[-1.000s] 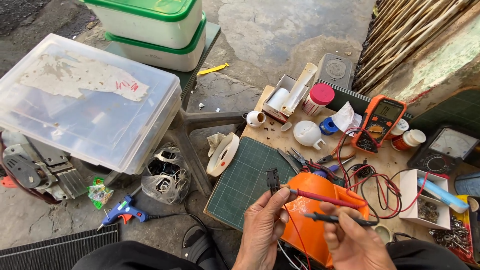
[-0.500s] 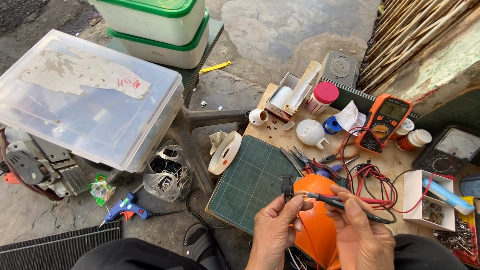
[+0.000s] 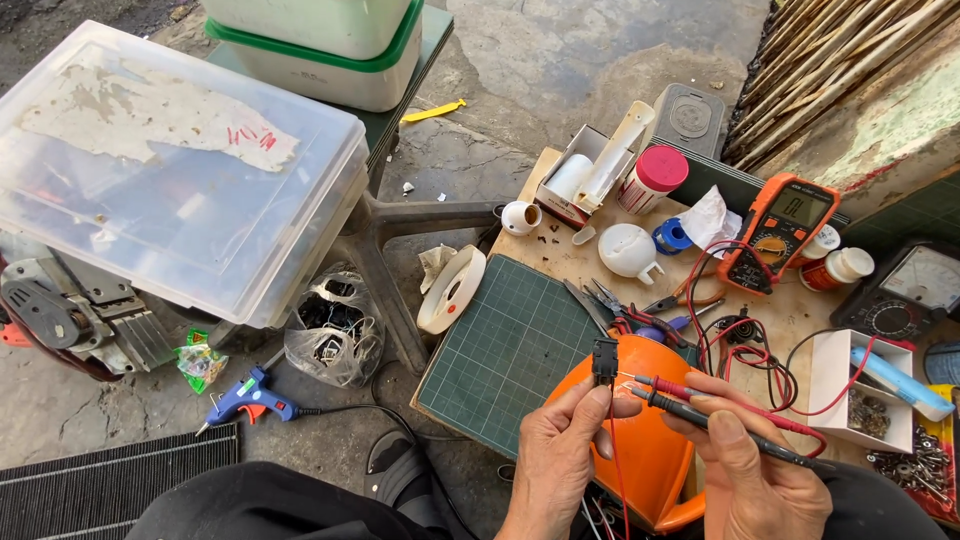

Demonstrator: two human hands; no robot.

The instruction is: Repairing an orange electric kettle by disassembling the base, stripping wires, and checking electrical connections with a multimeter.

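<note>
The left hand (image 3: pixel 560 460) and right hand (image 3: pixel 750 470) are cut off at the wrists by the bottom edge. The orange shell (image 3: pixel 640 440) is partly hidden behind both hands, and its lower end runs out of view. The right edge clips the analog meter (image 3: pixel 915 290) and the tray of screws (image 3: pixel 915 465). The small black part (image 3: pixel 604 360) between the left fingers is too small to identify, and the top edge crops the white tubs (image 3: pixel 320 40)
</note>
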